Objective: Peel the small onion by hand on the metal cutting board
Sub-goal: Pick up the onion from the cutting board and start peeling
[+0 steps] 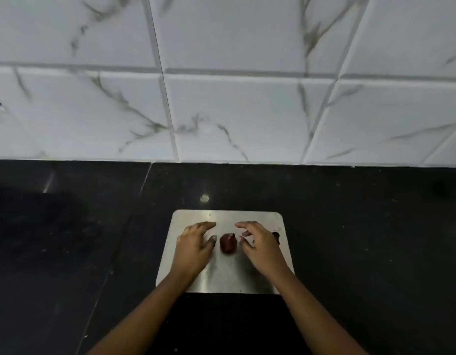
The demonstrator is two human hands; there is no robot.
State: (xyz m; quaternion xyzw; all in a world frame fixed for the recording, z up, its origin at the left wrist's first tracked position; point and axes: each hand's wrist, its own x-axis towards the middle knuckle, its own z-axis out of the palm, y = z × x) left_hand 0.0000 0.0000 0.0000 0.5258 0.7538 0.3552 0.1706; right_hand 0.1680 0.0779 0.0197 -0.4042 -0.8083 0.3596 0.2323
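A small dark red onion (228, 243) lies near the middle of the metal cutting board (224, 275). My left hand (195, 247) hovers just left of it with fingers spread, its thumb tip close to the onion's side. To the right of the onion, my right hand (260, 245) is also spread, fingers curled slightly and a small gap from the onion. Neither hand holds anything. A dark hole or handle cutout (276, 237) shows at the board's right edge, partly hidden by my right hand.
The board rests on a black stone countertop (362, 239) that runs left and right. A white marble-patterned tiled wall (234, 111) rises behind it. A small bright reflection (204, 198) sits on the counter behind the board.
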